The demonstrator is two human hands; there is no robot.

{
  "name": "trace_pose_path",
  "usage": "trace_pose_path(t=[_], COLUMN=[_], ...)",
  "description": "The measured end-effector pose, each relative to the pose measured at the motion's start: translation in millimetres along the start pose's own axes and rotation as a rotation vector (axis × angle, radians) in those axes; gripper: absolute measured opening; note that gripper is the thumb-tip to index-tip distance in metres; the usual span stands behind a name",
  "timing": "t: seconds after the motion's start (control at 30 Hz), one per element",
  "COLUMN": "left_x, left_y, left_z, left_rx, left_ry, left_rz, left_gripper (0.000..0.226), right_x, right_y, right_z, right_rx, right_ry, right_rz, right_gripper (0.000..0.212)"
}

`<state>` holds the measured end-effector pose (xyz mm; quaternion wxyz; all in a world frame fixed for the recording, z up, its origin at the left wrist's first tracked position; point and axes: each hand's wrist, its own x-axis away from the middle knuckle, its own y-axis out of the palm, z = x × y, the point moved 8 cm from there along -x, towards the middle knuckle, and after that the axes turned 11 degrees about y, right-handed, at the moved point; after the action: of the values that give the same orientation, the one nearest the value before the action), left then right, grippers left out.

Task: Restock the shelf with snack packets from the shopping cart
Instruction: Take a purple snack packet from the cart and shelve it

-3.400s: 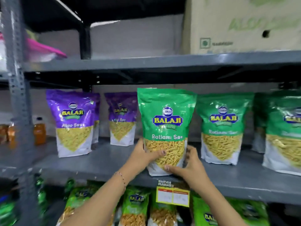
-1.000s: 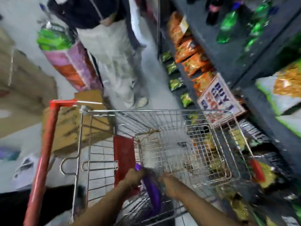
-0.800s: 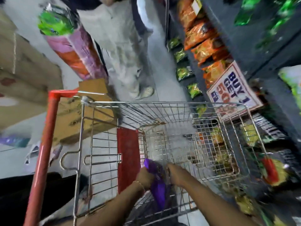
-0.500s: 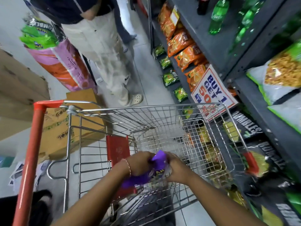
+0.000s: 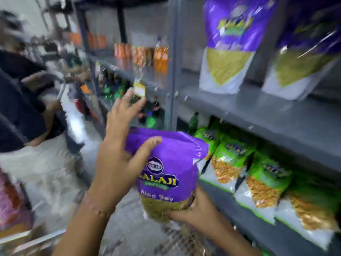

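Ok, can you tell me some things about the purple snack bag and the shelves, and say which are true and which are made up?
1. The shiny purple snack packet is held in both hands. True: the left hand is at its top, the right hand under its bottom.
2. The held packet already stands on the grey metal shelf. False: it is in the air in front of the shelves.
3. Two purple packets stand on that shelf. True.
4. The packets on the shelf below are orange. False: those are green packets.
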<state>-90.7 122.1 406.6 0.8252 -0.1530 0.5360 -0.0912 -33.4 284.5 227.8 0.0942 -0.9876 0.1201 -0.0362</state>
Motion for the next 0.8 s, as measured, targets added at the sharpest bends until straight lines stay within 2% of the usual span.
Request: trace_pose_path(t=[0.07,0.1,0.17,0.23,0.33,0.43,0.53,0.73,0.8], left_x=[-0.6,-0.3,-10.4,-28.9,-62.0,-97.3,-115.0,-143.0,-148.4], left_y=[17.7,34.8,75.1,114.0,164.5,209.0,247.8,287.3,297.7], left_z=[-0.9,-1.9,8.3,26.1,49.5,46.3,37.3,34.1,30.6], left_rx=[0.312,0.481,0.675,0.765,0.747,0.802,0.814,0.713,0.669], left_ry=[-0.081,-0.119,-0.094,-0.042,0.011,-0.007,-0.018,0.022,0.024], left_rz=[0.131,0.139,0.065,-0.067,-0.246,-0.288,-0.333,-0.368,-0.379], left_gripper=[0.089,0.099,0.113,0.122,0.132,0.135,0.133,0.111,0.112], right_x=[7.8,12.4,22.3,31.3,38.2,24.3,0.4,-32.2,-37.8], right_y=[-38.4,-57.4,-98.4,-140.7,-195.2,-240.2,-269.2,-294.2,-299.1], right_z=[-47.3,-69.4,-113.6,-154.2,-200.0,-209.5,-195.4,-180.8,-179.6], right_rx=[-0.027,-0.039,-0.05,-0.05,0.014,0.0,0.034,0.064,0.053], right_ry=[-0.099,-0.155,-0.245,-0.329,-0.41,-0.379,-0.315,-0.203,-0.179], right_rz=[0.09,0.138,0.249,0.371,0.568,0.653,0.709,0.722,0.732], right_gripper=[0.08,0.083,0.08,0.082,0.096,0.087,0.086,0.082,0.076])
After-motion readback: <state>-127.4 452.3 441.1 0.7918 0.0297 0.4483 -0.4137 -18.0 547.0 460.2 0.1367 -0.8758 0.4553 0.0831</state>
